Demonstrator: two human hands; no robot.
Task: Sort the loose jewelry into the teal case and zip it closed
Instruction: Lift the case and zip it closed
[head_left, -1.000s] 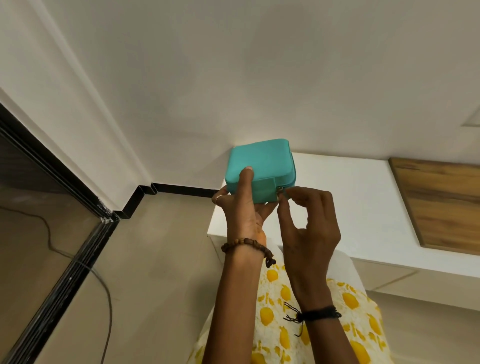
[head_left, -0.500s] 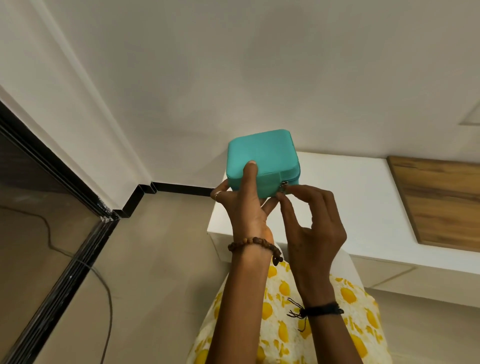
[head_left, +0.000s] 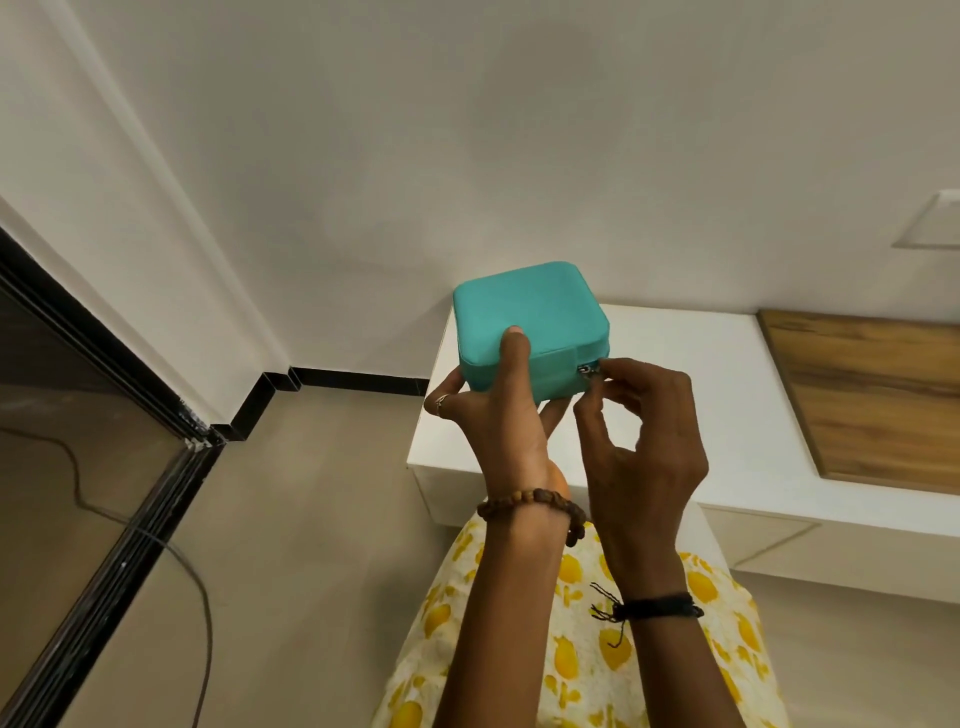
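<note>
Above the near corner of the white shelf (head_left: 675, 415), just left of centre in your view, you hold the teal case (head_left: 530, 322) lifted clear of the surface, its lid down flat on the base. Your left hand (head_left: 498, 415) grips it from underneath, fingers curled round the 9 o'clock side and the thumb laid up the front wall onto the lid's near edge. Your right hand (head_left: 639, 431) sits at the case's 4 o'clock corner, thumb and forefinger pinched narrow on the small metal zipper pull (head_left: 587, 370). Compared with a second ago, the case has risen and tilted so that more of its top faces you, and the pull has travelled with your fingers from the front face round towards the right-hand corner; your left thumb has crept higher up the front wall as well. That suggests the zip is being run along the seam and the sorting part of the job is finished, since no loose jewelry shows anywhere on the shelf or in either hand. You cannot tell from here how much of the seam remains open, because the far and right sides are hidden. The wooden panel (head_left: 872, 405) lies at 3 o'clock, well apart from the work. Keep the left grip firm so the case does not twist as you pull round the corner.
</note>
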